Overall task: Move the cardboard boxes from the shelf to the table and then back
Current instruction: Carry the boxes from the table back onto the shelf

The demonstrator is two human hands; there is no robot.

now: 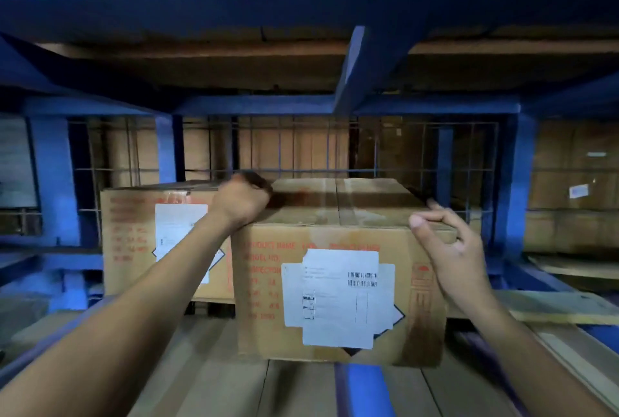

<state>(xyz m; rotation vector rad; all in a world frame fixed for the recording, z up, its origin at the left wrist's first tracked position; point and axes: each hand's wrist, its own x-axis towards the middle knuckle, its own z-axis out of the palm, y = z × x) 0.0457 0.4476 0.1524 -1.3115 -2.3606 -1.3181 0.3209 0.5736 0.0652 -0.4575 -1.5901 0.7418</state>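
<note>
A cardboard box (pixel 338 282) with red print and a white label stands on the shelf's wooden boards (pixel 214 383), pulled forward of a second box (pixel 134 242) behind it on the left. My left hand (pixel 243 197) reaches over the near box's far left top corner, fingers curled down behind it. My right hand (pixel 445 242) rests against the box's upper right edge, thumb on top and fingers spread along the side.
A blue steel rack frame (pixel 348 65) and its upper deck hang low overhead. Wire mesh (pixel 301 148) closes the back, with more cartons behind it. A loose wooden plank (pixel 552 307) lies on the right.
</note>
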